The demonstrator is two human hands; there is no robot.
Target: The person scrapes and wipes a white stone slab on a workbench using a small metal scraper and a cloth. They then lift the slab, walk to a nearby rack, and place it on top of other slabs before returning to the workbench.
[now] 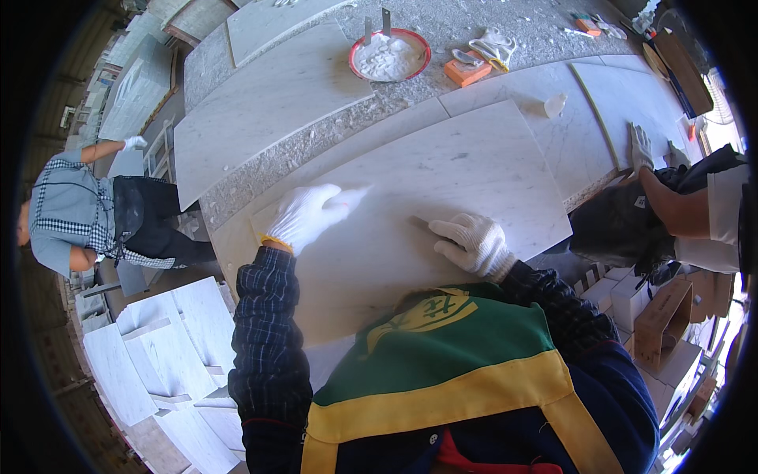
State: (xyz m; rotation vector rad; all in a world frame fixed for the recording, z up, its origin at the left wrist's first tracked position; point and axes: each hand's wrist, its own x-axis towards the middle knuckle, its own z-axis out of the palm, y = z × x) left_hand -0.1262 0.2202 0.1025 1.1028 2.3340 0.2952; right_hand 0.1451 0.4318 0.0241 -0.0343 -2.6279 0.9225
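A white slab with faint grey veining (466, 174) lies in front of me, and both my hands are over it. My left hand (298, 217), in a white knit glove with a yellow cuff edge, is at the slab's left part; its fingertips are smeared by motion, so whether they hold anything is unclear. My right hand (478, 249), gloved in white, grips a small flat scraper blade (420, 224), whose grey end sticks out to the left, low over the slab. The scraper's other end is hidden in the glove.
Beyond the slab, a red-rimmed bowl (427, 65) holds white paste and two upright blades. Beside it are an orange block (467, 73) and gloves (495, 47). Co-workers stand left (75, 209) and right (679, 205). More slabs (170, 347) lean at lower left.
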